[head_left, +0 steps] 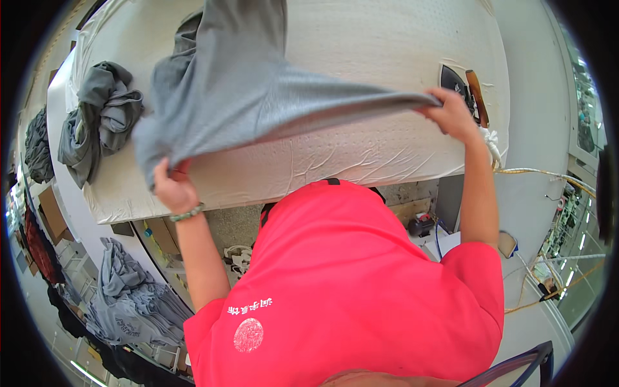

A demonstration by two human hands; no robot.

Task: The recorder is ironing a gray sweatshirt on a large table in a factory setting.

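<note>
I hold a grey garment up over a white padded table, stretched between both hands. My left hand grips one bunched edge of it near the table's front left. My right hand grips the other edge at the right, close to an iron lying on the table. The cloth hangs in the air and its far end trails away toward the back of the table.
A heap of crumpled grey garments lies at the table's left end. More grey garments are piled on a lower surface at the lower left. A cord runs off to the right past the table edge.
</note>
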